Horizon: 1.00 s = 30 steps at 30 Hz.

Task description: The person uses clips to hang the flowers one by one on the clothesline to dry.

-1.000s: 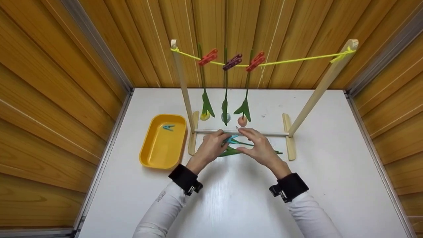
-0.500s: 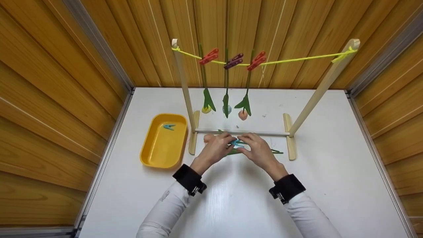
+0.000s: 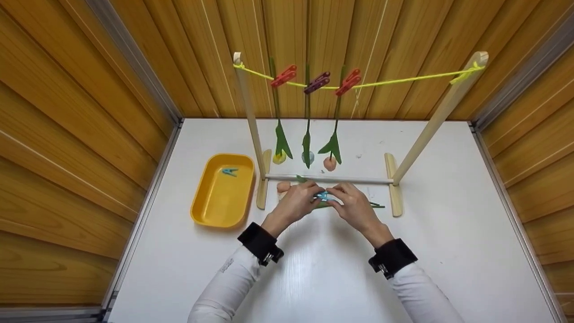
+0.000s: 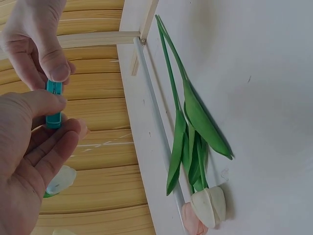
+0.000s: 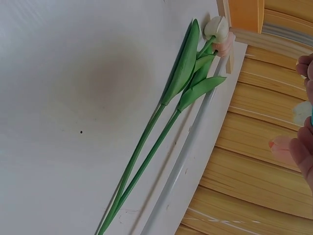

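Between the two hands is a teal clothespin, held up over the table in front of the rack. My left hand grips one end of it between thumb and fingers, the thumb lying across its side. My right hand pinches the other end with thumb and fingertips. Beneath the hands, two tulips lie side by side on the table, a white tulip and a pink tulip, stems pointing right in the head view. The hands partly cover them there.
A wooden rack carries a yellow cord. Three tulips hang head down from it, clipped by a red clothespin, a purple clothespin and another red clothespin. Left stands a yellow tray holding one teal clothespin.
The left hand has shifted slightly right with the clothespin. The right hand's fingers, earlier spread apart from it, have closed in and now pinch it. The hanging tulips have swayed a little.
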Tool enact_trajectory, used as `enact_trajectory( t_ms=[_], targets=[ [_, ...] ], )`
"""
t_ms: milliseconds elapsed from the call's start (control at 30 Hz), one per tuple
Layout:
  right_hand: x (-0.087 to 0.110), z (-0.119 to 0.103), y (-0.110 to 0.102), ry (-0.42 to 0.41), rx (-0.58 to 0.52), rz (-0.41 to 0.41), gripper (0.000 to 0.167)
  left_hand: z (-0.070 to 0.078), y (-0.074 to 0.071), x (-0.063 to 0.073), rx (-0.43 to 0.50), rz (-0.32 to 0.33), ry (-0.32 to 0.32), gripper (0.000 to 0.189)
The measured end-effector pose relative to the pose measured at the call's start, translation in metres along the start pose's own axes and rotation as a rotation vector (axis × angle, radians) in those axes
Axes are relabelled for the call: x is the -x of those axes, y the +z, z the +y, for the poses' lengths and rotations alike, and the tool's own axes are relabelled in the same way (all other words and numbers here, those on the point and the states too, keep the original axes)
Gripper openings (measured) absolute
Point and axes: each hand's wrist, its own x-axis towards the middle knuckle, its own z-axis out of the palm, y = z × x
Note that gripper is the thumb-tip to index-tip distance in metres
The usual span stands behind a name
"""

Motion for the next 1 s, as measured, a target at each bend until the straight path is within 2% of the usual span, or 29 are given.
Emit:
enact_trajectory(
  t_ms=[233, 367, 600, 833, 1000],
  targets=[
    [0.003, 0.003, -0.002, -0.001, -0.045, 0.061, 0.033, 0.002, -0.001, -0.001, 0.091, 0.000, -0.019, 0.026],
    [0.004, 0.005, -0.005, 0.012, -0.054, 0.069, 0.032, 0.003, -0.004, 0.000, 0.087, 0.004, -0.026, 0.031],
    [0.010, 0.011, -0.014, 0.059, -0.079, 0.095, 0.030, -0.003, -0.005, 0.003, 0.103, -0.004, -0.088, 0.037],
    [0.017, 0.020, -0.021, 0.061, -0.088, 0.153, 0.030, -0.014, 0.006, 0.007, 0.060, 0.032, -0.098, 0.030],
    [0.021, 0.022, -0.023, 0.051, -0.091, 0.172, 0.027, -0.025, 0.020, 0.009, 0.073, 0.020, -0.123, 0.026]
  ],
)
